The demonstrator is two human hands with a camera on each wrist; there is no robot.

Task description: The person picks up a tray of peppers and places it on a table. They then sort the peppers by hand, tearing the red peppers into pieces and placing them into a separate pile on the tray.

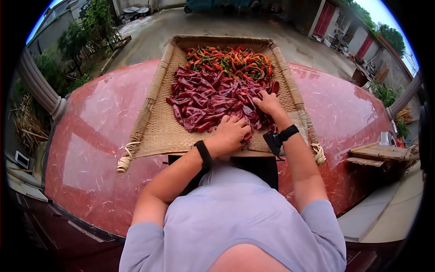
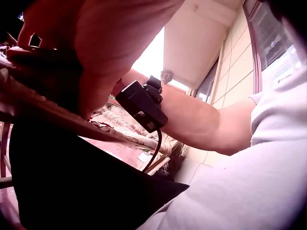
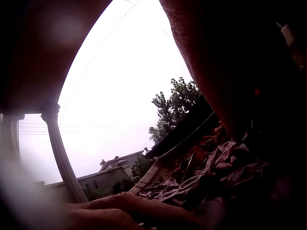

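A heap of wrinkled dark red chili peppers [image 1: 199, 99] lies on a woven tray [image 1: 154, 131]. At the heap's near edge, my left hand [image 1: 228, 136] bends its fingers over a dark red pepper [image 1: 247, 134] and grips it. Farther right, my right hand [image 1: 270, 108] reaches into the heap, its fingertips among the peppers; I cannot tell whether it pinches one. In the right wrist view, a long finger [image 3: 139, 206] crosses the bottom in front of the peppers [image 3: 216, 165]. The left wrist view shows my left hand [image 2: 53, 28] dark and close up, its hold hidden.
Thinner orange, red and green chilies [image 1: 231, 61] fill the tray's far end. A flat tan piece [image 1: 297, 129] lies at its right near corner. Red polished floor [image 1: 99, 122] surrounds the tray. Wooden boards [image 1: 378, 152] stand at the right, a column [image 1: 41, 84] at the left.
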